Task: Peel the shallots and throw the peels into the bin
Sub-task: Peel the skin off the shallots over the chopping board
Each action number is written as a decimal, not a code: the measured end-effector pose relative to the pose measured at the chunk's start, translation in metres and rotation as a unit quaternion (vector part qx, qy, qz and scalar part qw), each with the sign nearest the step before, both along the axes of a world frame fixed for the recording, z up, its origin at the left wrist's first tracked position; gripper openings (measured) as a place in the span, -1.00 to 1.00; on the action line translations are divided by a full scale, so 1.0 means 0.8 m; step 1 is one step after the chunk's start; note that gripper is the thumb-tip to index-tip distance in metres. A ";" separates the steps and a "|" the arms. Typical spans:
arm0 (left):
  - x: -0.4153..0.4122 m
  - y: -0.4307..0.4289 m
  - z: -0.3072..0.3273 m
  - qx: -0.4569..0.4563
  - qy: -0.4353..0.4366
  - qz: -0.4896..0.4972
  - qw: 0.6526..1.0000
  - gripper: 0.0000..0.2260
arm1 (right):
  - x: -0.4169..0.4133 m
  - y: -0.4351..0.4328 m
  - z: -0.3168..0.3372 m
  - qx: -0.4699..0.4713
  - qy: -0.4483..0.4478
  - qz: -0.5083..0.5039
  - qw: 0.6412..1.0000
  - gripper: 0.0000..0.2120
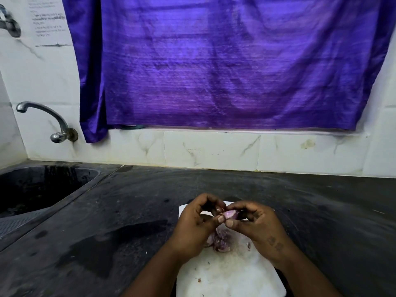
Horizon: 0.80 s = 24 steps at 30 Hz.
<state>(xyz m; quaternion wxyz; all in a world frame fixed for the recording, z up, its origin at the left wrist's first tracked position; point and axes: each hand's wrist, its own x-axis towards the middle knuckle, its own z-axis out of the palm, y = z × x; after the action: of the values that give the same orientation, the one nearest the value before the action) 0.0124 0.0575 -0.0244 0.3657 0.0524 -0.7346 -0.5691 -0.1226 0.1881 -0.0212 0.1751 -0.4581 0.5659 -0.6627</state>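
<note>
Pinching the light, probably slick shallot (231, 214) endwise above the cutting board (231, 275), I use left hand (192, 224) and right hand (255, 224).

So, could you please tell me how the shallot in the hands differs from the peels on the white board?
The shallot is pinched between the left hand and right hand; the peels lie on the cutting board. The shallot is one smooth pale piece; the peels are a loose, darker heap. Both are purplish.
</note>
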 end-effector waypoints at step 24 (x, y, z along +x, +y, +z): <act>0.000 0.005 0.002 0.017 -0.031 -0.001 0.999 -0.84 | 0.003 0.002 0.003 0.006 -0.082 -0.015 0.997 -0.53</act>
<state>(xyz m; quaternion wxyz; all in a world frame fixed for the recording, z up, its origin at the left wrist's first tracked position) 0.0121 0.0617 -0.0232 0.3409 0.0755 -0.7356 -0.5805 -0.1201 0.1895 -0.0190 0.2138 -0.3932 0.5604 -0.6969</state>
